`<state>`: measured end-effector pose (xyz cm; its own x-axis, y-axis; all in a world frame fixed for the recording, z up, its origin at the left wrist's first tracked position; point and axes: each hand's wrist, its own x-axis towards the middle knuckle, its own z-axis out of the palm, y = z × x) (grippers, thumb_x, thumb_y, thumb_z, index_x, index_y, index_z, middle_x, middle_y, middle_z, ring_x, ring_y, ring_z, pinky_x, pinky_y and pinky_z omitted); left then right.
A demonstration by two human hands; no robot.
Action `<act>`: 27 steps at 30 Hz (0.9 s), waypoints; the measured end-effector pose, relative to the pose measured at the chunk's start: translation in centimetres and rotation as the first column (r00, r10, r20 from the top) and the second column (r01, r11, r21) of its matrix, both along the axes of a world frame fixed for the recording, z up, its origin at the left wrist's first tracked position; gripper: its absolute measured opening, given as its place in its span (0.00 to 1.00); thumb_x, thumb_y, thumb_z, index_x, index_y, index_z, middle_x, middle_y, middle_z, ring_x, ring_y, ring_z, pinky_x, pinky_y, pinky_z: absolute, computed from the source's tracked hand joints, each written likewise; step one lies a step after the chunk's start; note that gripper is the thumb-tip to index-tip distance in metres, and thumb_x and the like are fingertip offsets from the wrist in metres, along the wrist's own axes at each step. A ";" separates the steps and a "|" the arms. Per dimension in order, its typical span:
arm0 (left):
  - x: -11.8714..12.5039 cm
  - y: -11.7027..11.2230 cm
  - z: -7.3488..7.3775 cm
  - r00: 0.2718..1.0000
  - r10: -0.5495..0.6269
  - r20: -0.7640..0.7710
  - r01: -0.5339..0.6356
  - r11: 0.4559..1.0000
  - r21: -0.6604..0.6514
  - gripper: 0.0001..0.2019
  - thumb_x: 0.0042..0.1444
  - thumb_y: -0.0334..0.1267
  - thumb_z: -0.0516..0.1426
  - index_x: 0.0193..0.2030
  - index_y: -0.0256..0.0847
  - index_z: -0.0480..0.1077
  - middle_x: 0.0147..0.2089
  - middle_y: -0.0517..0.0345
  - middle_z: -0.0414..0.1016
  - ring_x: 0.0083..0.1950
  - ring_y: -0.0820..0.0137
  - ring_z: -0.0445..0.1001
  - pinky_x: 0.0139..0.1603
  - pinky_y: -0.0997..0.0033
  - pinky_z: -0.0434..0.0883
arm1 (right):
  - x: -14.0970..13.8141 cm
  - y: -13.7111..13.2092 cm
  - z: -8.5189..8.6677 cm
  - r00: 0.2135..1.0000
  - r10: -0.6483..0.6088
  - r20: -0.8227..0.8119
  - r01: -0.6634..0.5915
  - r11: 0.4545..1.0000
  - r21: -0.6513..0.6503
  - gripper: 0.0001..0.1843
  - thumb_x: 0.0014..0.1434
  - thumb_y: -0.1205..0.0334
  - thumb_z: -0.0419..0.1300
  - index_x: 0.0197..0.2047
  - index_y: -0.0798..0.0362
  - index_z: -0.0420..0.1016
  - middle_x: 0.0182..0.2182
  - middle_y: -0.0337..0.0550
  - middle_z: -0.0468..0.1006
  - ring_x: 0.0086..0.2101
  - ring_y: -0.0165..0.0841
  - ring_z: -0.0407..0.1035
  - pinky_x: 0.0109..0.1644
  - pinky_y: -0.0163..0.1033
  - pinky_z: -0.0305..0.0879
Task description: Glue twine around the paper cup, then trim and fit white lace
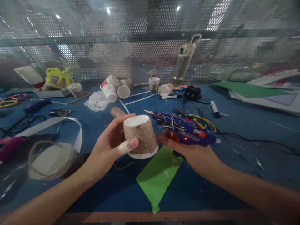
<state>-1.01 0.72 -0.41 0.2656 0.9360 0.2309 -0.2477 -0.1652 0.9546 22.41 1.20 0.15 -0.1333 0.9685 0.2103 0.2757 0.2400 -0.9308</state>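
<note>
Over the near middle of the blue table [201, 197], I have the left hand [107, 145] curled around a twine-wrapped cup [142, 137], its thumb, banded with a pale strip [123, 147], pressed on the near side. The cup is held clear of the tabletop, narrower white end up and wider white rim below. To its right, I have the right hand [191, 153] wrapped around a blue glue gun [182, 128], with pale strands clinging to the barrel and a red light showing. Its nozzle points left by the cup's upper edge; I cannot tell whether they touch. Beneath the hands I see a green sheet [159, 175], and just behind the cup a roll of twine [118, 111]. Out to the left sits a handled basket [52, 159]. Farther back I make out white paper cups [109, 92] beside a crumpled white bag [97, 101], a small basket [154, 83], and a clear bottle [182, 64] before a perforated panel [140, 59].
</note>
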 end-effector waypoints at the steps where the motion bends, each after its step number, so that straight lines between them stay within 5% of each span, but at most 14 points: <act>1: 0.0 0.0 0.0 1.000 -0.007 0.002 0.007 1.000 0.009 0.21 0.58 0.35 0.66 0.57 0.55 0.73 0.55 0.65 0.78 0.56 0.72 0.75 0.53 0.82 0.73 | -0.1 0.0 0.1 1.000 0.011 -0.001 -0.011 1.000 0.003 0.07 0.54 0.53 0.68 0.29 0.45 0.79 0.30 0.38 0.82 0.35 0.39 0.78 0.42 0.45 0.77; 5: 0.0 -0.1 -0.1 1.000 -0.004 -0.017 0.005 1.000 0.014 0.22 0.58 0.35 0.66 0.58 0.55 0.73 0.57 0.64 0.77 0.57 0.70 0.74 0.54 0.80 0.73 | -0.4 0.1 0.0 0.996 0.078 -0.043 -0.076 0.996 0.037 0.03 0.55 0.58 0.66 0.31 0.45 0.77 0.31 0.36 0.82 0.35 0.36 0.78 0.42 0.42 0.78; 12: 0.2 0.2 0.0 0.999 -0.011 -0.042 0.008 0.997 -0.074 0.24 0.57 0.39 0.66 0.60 0.54 0.70 0.61 0.61 0.75 0.62 0.65 0.72 0.57 0.74 0.72 | -0.4 0.0 -0.9 0.998 0.003 -0.057 0.001 0.998 0.068 0.07 0.56 0.56 0.68 0.34 0.45 0.74 0.30 0.34 0.82 0.33 0.33 0.79 0.37 0.37 0.77; 21: 0.1 0.3 0.5 0.997 0.029 -0.071 -0.039 0.990 -0.133 0.26 0.57 0.41 0.66 0.63 0.53 0.68 0.63 0.54 0.74 0.65 0.54 0.71 0.60 0.58 0.73 | -0.3 0.1 -0.3 1.000 -0.018 -0.004 0.018 0.992 0.128 0.05 0.57 0.55 0.68 0.32 0.44 0.77 0.33 0.36 0.80 0.37 0.36 0.78 0.47 0.43 0.76; 27: 0.1 0.4 0.7 0.999 0.039 -0.035 -0.044 0.987 -0.155 0.24 0.61 0.41 0.62 0.64 0.56 0.67 0.63 0.55 0.73 0.65 0.53 0.70 0.64 0.54 0.69 | -0.2 0.0 -0.1 1.000 -0.003 -0.014 0.004 0.996 0.092 0.07 0.57 0.53 0.68 0.33 0.45 0.77 0.31 0.36 0.80 0.34 0.36 0.77 0.45 0.44 0.77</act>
<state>-0.91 1.17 0.33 0.2312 0.9701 0.0738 -0.2127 -0.0237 0.9768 22.20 1.22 0.04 -0.1266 0.9453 0.3006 0.2637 0.3243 -0.9085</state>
